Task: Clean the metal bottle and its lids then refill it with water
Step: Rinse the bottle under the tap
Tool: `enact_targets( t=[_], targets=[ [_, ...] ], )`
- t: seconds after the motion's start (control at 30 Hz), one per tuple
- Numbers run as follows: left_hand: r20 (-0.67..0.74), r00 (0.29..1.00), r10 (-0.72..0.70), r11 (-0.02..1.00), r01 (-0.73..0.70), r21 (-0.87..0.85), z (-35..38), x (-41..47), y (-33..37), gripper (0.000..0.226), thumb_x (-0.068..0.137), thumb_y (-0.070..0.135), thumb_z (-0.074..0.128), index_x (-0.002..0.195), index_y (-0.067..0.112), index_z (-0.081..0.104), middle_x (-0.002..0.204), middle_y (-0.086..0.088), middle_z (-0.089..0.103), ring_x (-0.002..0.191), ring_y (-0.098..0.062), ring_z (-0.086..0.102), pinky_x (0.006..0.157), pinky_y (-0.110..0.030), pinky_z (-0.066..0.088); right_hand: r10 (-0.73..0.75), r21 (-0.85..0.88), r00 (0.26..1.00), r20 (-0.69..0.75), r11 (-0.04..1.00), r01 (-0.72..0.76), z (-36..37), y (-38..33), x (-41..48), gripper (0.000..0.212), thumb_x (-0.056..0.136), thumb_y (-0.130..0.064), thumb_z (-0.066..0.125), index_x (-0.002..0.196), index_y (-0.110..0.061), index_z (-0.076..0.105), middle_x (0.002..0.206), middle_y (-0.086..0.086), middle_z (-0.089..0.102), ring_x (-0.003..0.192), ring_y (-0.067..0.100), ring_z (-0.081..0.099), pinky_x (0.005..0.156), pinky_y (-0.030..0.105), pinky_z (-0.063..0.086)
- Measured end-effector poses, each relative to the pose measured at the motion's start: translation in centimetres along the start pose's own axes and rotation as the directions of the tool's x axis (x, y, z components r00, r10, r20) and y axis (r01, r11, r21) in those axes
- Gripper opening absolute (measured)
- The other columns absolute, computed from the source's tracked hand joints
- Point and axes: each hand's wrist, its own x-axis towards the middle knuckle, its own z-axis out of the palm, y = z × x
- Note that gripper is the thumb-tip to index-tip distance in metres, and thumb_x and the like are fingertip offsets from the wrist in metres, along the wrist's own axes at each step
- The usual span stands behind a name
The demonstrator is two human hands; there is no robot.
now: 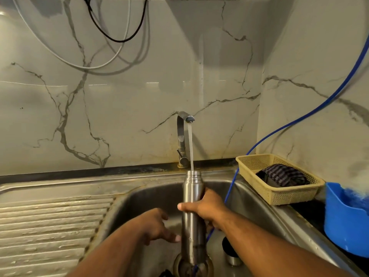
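Note:
A tall metal bottle (192, 226) stands upright in the steel sink (139, 198), its open mouth right under the running water from the tap (182, 140). My right hand (205, 208) grips the bottle around its upper middle. My left hand (159, 226) hovers just left of the bottle with fingers relaxed, fingertips close to its side; it holds nothing. A lid (231, 254), dark on top with a metal band, lies on the sink floor to the right, partly hidden by my right forearm.
A ribbed draining board (50, 226) lies to the left. At the right stand a yellow basket (279, 188) with a striped cloth and a blue plastic container (345, 220). A blue hose (299, 118) runs from the wall into the sink behind the bottle.

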Motion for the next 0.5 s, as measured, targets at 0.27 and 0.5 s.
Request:
enact_targets(
  t=[0.27, 0.5],
  targets=[
    [-0.179, 0.984, 0.008, 0.995, 0.009, 0.096, -0.3, 0.4, -0.9, 0.085, 0.068, 0.041, 0.092, 0.141, 0.019, 0.054, 0.131, 0.0, 0.061, 0.12, -0.018, 0.058, 0.106, -0.033, 0.048, -0.033, -0.146, 0.997, -0.064, 0.989, 0.024, 1.1, -0.3, 0.3, 0.076, 0.06, -0.04, 0.097, 0.123, -0.024, 0.058, 0.12, 0.001, 0.069, 0.103, 0.021, 0.069, 0.081, 0.039, 0.062],
    [-0.273, 0.962, 0.026, 0.988, 0.017, 0.154, -0.2, 0.6, -0.6, 0.054, 0.082, 0.018, 0.077, 0.134, 0.02, 0.062, 0.129, -0.002, 0.065, 0.115, -0.016, 0.06, 0.097, -0.027, 0.05, -0.048, -0.175, 0.996, -0.077, 0.984, 0.034, 1.4, -0.1, 0.5, 0.074, 0.062, -0.039, 0.096, 0.123, -0.022, 0.058, 0.119, -0.001, 0.069, 0.103, 0.019, 0.069, 0.088, 0.037, 0.06]
  ],
)
